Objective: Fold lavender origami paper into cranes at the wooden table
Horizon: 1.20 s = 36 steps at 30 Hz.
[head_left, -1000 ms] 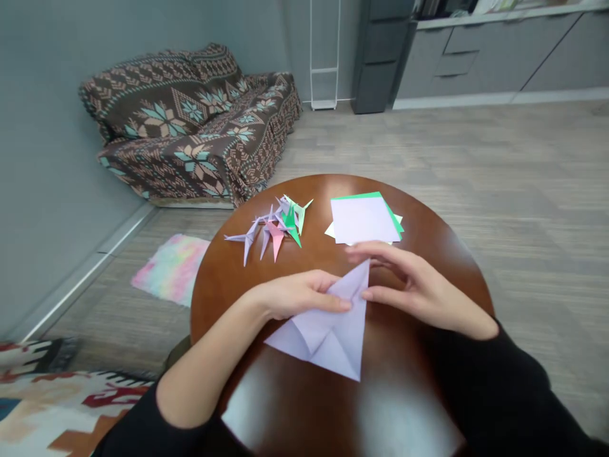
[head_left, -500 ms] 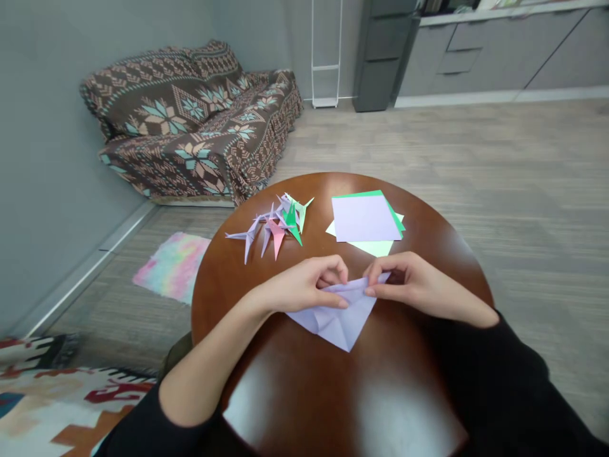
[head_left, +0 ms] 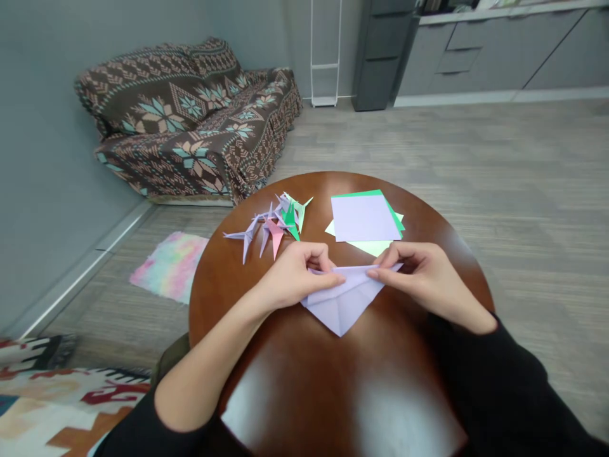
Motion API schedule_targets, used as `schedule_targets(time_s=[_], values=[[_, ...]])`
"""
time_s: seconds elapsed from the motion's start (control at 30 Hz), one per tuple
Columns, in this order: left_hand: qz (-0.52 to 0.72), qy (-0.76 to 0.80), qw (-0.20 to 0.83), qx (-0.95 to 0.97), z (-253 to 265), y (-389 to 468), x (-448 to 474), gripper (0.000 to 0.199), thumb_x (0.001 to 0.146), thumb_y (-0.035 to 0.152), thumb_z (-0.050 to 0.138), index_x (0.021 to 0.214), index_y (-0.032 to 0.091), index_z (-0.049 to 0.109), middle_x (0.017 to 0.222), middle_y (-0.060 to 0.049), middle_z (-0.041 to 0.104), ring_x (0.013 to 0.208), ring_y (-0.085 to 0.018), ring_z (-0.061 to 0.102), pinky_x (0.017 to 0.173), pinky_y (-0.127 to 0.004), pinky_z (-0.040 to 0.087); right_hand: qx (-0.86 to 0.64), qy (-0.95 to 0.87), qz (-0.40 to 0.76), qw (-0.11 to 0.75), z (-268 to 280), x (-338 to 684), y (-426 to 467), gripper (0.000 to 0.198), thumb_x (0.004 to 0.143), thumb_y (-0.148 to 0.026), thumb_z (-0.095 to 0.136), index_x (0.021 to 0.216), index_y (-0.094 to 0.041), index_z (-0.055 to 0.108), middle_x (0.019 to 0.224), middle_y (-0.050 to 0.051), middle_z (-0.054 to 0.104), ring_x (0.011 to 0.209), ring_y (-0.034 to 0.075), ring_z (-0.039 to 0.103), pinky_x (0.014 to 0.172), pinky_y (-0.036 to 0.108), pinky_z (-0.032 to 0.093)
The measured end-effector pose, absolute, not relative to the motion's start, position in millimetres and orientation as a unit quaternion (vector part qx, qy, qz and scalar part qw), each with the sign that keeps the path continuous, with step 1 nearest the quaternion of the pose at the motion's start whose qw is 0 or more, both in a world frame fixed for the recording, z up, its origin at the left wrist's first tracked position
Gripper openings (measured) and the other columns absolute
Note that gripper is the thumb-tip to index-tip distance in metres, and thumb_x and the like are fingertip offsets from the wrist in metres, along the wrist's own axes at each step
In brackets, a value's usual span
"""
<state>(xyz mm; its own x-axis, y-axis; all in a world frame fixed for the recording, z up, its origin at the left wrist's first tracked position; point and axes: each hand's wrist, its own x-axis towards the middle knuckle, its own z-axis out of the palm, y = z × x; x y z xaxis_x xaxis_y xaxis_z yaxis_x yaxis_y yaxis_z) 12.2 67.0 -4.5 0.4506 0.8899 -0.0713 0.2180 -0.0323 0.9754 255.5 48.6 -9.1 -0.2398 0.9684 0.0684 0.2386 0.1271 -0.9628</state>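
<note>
A creased lilac sheet of origami paper (head_left: 341, 308) is held between my hands, its far edge folded into a straight line and one corner pointing toward me. My left hand (head_left: 304, 274) pinches the far edge on the left, thumb on top. On the right, my right hand (head_left: 413, 270) grips the same edge between thumb and curled fingers, near a pointed corner. Parts of the sheet lie hidden under the fingers. Just beyond my left hand are several folded paper cranes (head_left: 276, 231) in lilac, pink and green.
A stack of flat paper squares (head_left: 366, 219), lilac on top with green ones beneath, lies beyond my right hand. Everything rests on a round brown table (head_left: 304, 387). A covered sofa (head_left: 190, 127) and a pastel fluffy mat (head_left: 169, 266) are off to the left.
Both hands have moved slightly away from me with the sheet, the right one also outward. The far edge now looks straighter and flatter, and the near corner has shifted away from me.
</note>
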Motion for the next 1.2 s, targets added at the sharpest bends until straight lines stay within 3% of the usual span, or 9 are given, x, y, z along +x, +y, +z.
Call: schedule_targets(time_s=[0.23,0.4,0.53,0.67,0.77,0.93,1.2], values=[[0.301,0.403,0.58,0.641,0,67,11,0.029,0.074,0.031,0.084,0.078,0.017,0.059,0.067,0.002,0.064,0.058,-0.009,0.055,0.055,-0.02,0.035,-0.478,-0.638,0.446,0.406,-10,255,47,0.033,0.076,-0.042,0.087,0.064,-0.019,0.066,0.071,0.003,0.073,0.065,0.017,0.061,0.058,0.028,0.045],[0.293,0.398,0.599,0.63,1,69,8,0.029,0.072,0.03,0.087,0.077,0.016,0.062,0.071,0.0,0.065,0.062,-0.009,0.057,0.058,-0.02,0.037,-0.471,-0.606,0.476,0.429,-10,258,50,0.034,0.068,-0.038,0.093,0.064,-0.02,0.065,0.072,0.003,0.074,0.065,0.017,0.063,0.06,0.028,0.049],[0.306,0.406,0.594,0.623,-1,70,10,0.031,0.07,0.029,0.089,0.077,0.015,0.062,0.069,0.001,0.065,0.061,-0.009,0.057,0.057,-0.019,0.039,-0.482,-0.559,0.474,0.481,-14,256,53,0.029,0.073,-0.034,0.09,0.066,-0.019,0.067,0.069,0.001,0.072,0.063,0.013,0.062,0.06,0.025,0.05],[0.358,0.399,0.587,0.607,-6,69,15,0.03,0.074,0.029,0.087,0.087,0.015,0.063,0.073,0.0,0.068,0.064,-0.01,0.061,0.061,-0.019,0.044,-0.458,-0.461,0.507,0.567,-21,251,53,0.023,0.081,-0.038,0.084,0.091,-0.022,0.072,0.078,0.0,0.073,0.071,0.014,0.066,0.069,0.027,0.055],[0.376,0.39,0.589,0.599,-8,66,19,0.029,0.076,0.027,0.085,0.092,0.015,0.064,0.076,-0.001,0.07,0.067,-0.01,0.064,0.064,-0.02,0.048,-0.431,-0.479,0.559,0.522,-21,247,51,0.029,0.082,-0.039,0.084,0.104,-0.023,0.075,0.093,0.002,0.076,0.083,0.016,0.068,0.077,0.027,0.056],[0.309,0.383,0.608,0.624,-4,59,23,0.023,0.079,0.025,0.082,0.094,0.013,0.069,0.081,-0.003,0.072,0.072,-0.011,0.065,0.065,-0.019,0.048,-0.454,-0.558,0.53,0.449,-12,245,46,0.019,0.082,-0.036,0.082,0.077,-0.018,0.076,0.075,0.001,0.073,0.071,0.014,0.062,0.068,0.025,0.051],[0.251,0.409,0.619,0.622,-2,59,23,0.022,0.084,0.03,0.077,0.091,0.01,0.075,0.076,-0.005,0.075,0.063,-0.011,0.061,0.055,-0.018,0.042,-0.453,-0.577,0.539,0.415,-7,244,43,0.018,0.081,-0.034,0.082,0.075,-0.018,0.075,0.073,0.001,0.074,0.068,0.015,0.063,0.065,0.025,0.049]])
